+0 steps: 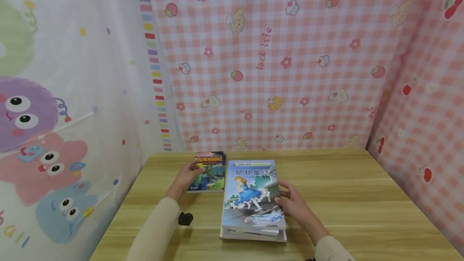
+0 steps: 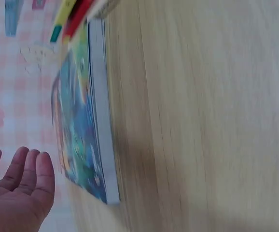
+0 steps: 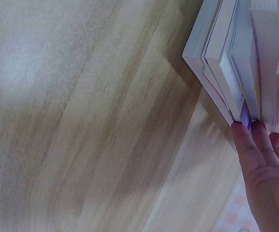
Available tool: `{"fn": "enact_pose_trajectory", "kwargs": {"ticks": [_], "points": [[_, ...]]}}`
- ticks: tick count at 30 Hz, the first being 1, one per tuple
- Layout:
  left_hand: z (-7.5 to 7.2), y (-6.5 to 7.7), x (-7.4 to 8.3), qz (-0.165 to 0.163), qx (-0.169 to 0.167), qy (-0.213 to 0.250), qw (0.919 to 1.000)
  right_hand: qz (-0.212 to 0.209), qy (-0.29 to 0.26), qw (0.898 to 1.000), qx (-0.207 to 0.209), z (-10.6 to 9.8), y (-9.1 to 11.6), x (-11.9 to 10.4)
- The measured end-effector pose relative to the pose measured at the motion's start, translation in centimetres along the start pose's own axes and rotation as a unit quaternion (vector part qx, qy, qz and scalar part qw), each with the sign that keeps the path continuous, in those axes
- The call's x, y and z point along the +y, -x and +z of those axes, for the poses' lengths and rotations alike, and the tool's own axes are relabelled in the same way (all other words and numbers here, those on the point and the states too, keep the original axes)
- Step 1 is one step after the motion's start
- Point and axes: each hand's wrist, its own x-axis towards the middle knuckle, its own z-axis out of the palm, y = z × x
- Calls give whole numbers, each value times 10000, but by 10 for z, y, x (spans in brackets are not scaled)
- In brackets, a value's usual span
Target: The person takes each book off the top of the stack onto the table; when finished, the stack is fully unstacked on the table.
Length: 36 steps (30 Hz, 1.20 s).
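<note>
A stack of several books stands on the table, topped by a storybook (image 1: pixel 250 194) with a girl in a blue dress on its cover. My right hand (image 1: pixel 291 200) is at the stack's right side. In the right wrist view, the fairly straight fingers (image 3: pixel 262 142) touch the page edges of the stacked books (image 3: pixel 248 63). Left of the stack lies a colourful book (image 1: pixel 210 176) with an orange title. My left hand (image 1: pixel 188 174) is over its left edge. From the left wrist, that hand (image 2: pixel 21 193) shows extended fingers beside the book (image 2: pixel 84 130), holding nothing.
The wood-grain table (image 1: pixel 344 200) extends on both sides of the books. Behind it hangs a pink checked cloth (image 1: pixel 304 79), and a white cloth with cartoon figures (image 1: pixel 119 75) hangs at the left. A black object (image 1: pixel 185 218) sits by the left wrist.
</note>
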Motion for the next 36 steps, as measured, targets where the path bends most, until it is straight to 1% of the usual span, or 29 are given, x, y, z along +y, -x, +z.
{"fn": "enact_pose_trajectory", "kwargs": {"ticks": [4,6,9,11,17,21,23,26,30,31,33,36], "points": [[10,6,6,36,-64,232,9997,28,19,10000,-21,0,1,-1],[15,9,7,51,-75,420,9991,22,34,10000,-43,0,2,-1],[22,14,9,145,-124,558,9983,33,24,10000,-38,0,2,-1],[27,18,10,140,-150,657,9976,35,12,10000,-33,0,2,0],[42,34,11,165,-377,632,9972,33,-69,10000,-42,-1,2,2],[52,48,12,207,-365,521,9978,-7,-116,9999,-42,0,2,2],[57,57,10,216,-418,556,9973,-5,-123,9999,-45,0,3,3],[64,70,4,189,-621,688,9955,6,-133,9999,-40,1,3,4],[68,84,-3,349,-963,850,9911,7,-150,9999,-32,1,3,5],[68,86,-4,451,-1038,884,9896,4,-145,9999,-35,1,2,5],[70,90,-5,485,-1103,989,9878,-9,-144,9999,-43,0,2,4],[75,93,-5,370,-1072,1037,9881,-42,-169,9998,-49,0,1,5]]}}
